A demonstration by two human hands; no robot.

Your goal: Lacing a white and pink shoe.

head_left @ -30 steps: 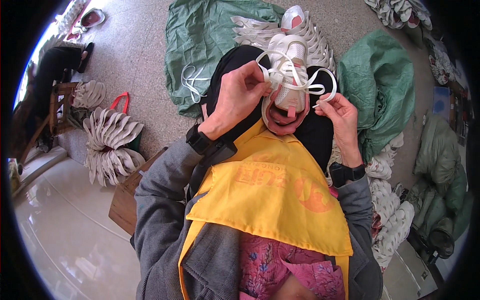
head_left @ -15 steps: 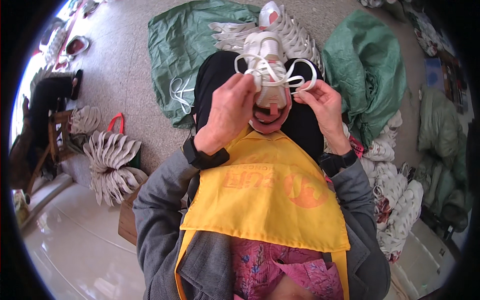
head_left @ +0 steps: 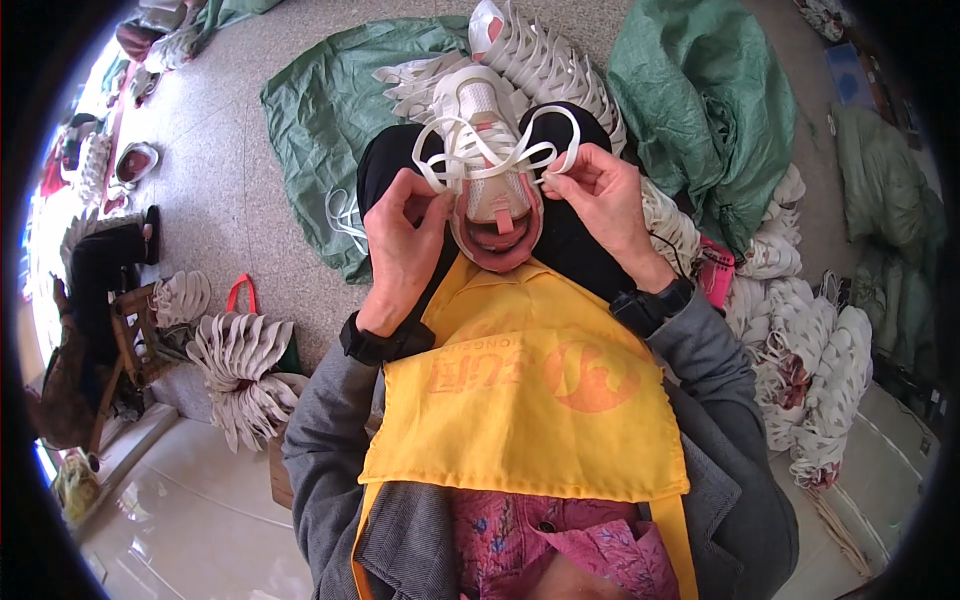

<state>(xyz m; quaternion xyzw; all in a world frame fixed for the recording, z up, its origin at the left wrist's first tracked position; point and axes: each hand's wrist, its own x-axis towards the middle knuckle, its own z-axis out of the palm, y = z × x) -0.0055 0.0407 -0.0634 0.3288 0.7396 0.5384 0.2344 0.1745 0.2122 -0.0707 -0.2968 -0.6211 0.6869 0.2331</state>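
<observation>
Between my knees sits a white and pink sneaker upper (head_left: 497, 195), its opening toward me and toe pointing away. A white shoelace (head_left: 490, 150) crosses its eyelets, with a big loop standing out on either side. My left hand (head_left: 408, 240) is closed at the left edge of the upper, thumb and forefinger pinching the lace beside the eyelets. My right hand (head_left: 598, 205) is closed on the right side, pinching the lace near the right eyelet row. The lace ends are partly hidden by my fingers.
Stacks of white shoe parts (head_left: 560, 75) lie beyond my knees, near green sacks (head_left: 705, 110). More white shoe uppers (head_left: 815, 370) are piled at the right. At the left stand fanned pale pieces (head_left: 240, 365) and a wooden stool (head_left: 140, 335) beside another person's leg (head_left: 105, 260).
The view has shifted, so the scene sits differently. My left hand has turned, its thumb and forefinger now showing at the upper's edge; my right hand has come closer to the eyelets.
</observation>
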